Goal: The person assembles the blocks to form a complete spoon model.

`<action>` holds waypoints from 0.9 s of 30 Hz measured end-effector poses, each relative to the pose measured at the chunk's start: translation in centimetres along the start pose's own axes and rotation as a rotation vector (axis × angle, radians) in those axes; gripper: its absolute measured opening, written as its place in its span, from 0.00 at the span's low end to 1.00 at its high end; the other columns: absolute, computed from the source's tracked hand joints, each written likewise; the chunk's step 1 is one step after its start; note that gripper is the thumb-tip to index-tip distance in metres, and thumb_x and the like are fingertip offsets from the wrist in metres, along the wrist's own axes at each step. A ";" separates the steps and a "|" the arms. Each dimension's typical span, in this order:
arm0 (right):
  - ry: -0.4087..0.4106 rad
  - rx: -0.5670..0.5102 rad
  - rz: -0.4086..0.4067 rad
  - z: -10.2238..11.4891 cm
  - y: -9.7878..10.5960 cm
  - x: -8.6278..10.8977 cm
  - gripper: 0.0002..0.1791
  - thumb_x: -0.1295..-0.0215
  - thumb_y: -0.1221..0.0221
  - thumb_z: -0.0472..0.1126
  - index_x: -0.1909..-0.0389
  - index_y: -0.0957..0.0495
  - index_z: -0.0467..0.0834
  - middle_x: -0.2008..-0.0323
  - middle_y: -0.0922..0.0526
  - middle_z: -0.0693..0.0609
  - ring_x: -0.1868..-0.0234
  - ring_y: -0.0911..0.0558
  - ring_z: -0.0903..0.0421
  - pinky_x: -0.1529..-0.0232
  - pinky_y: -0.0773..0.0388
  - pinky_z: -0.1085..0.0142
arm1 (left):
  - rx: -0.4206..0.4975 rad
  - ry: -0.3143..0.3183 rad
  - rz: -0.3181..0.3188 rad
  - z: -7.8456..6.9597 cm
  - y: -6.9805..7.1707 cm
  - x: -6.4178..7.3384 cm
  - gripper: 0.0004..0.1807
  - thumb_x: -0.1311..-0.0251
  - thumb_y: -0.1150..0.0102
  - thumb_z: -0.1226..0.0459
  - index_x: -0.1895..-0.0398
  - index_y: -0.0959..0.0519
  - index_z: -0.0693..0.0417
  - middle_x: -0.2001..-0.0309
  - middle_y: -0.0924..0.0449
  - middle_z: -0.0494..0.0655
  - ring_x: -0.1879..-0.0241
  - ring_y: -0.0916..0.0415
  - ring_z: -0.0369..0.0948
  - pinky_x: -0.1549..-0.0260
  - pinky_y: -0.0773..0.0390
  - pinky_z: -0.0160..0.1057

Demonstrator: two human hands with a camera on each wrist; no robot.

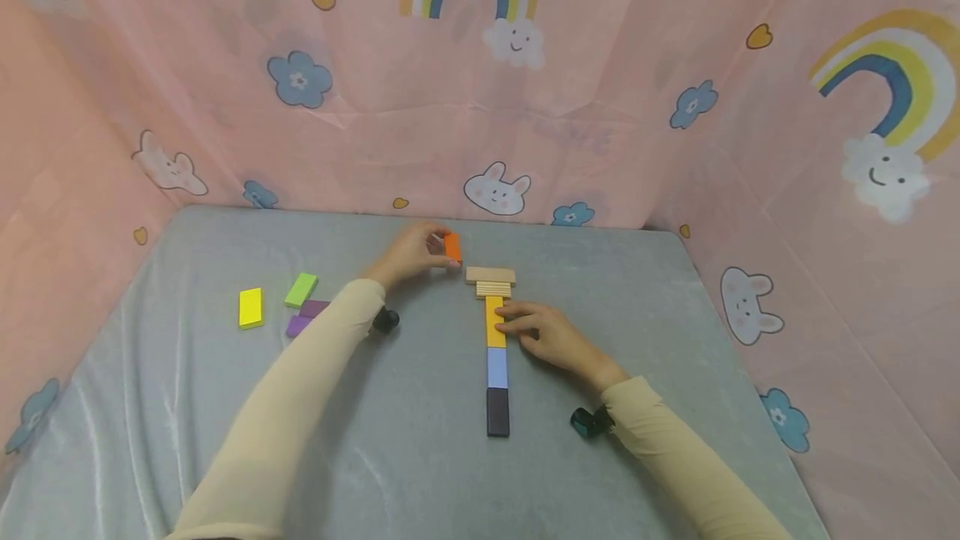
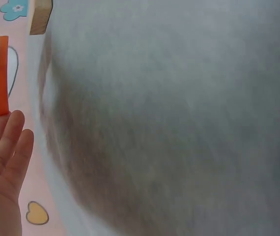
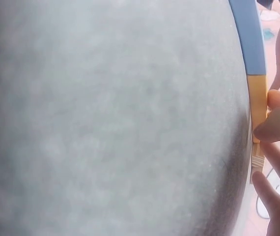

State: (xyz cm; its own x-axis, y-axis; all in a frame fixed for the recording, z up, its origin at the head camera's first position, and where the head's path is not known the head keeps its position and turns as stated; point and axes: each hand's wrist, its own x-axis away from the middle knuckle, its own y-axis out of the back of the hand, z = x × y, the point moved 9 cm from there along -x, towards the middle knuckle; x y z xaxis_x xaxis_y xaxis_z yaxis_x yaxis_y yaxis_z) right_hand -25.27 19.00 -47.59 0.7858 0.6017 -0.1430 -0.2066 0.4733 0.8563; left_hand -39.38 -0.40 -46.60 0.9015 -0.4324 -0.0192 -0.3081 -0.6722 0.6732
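At the far side of the table, my left hand (image 1: 414,254) pinches an orange block (image 1: 452,248) between thumb and fingers. In the left wrist view the orange block (image 2: 0,78) stands on edge between thumb and fingertip, other fingers extended. A column of flat blocks runs toward me: a natural wood block (image 1: 491,276) crosswise, a stack of thin wood strips (image 1: 492,290), then yellow-orange (image 1: 495,332), light blue (image 1: 497,367) and black (image 1: 498,412) blocks. My right hand (image 1: 553,337) touches the yellow-orange block's right side, fingers loosely spread, another fingertip beside the wood strips in the right wrist view.
Left of the column lie a yellow block (image 1: 251,308), a green block (image 1: 302,290) and purple blocks (image 1: 298,326) partly behind my left sleeve. A grey cloth (image 1: 420,448) covers the table; pink patterned curtains (image 1: 585,140) enclose its back and sides.
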 end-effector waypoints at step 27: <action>-0.022 -0.011 0.013 0.0 0.0 0.0 0.22 0.39 0.39 0.27 0.48 0.15 0.50 0.38 0.20 0.55 0.31 0.26 0.49 0.32 0.29 0.48 | -0.097 0.017 0.002 -1.0 -2.4 -1.5 0.38 0.50 0.26 0.49 0.36 0.26 0.53 0.42 0.23 0.50 0.45 0.25 0.47 0.42 0.22 0.47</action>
State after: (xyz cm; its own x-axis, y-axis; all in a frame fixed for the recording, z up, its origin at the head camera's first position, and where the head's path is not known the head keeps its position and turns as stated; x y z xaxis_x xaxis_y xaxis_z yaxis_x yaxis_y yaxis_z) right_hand -25.28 18.95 -47.58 0.7959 0.5933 -0.1210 -0.2229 0.4729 0.8525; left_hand -39.65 2.49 -47.42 0.9063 -0.4226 -0.0056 -0.2798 -0.6098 0.7415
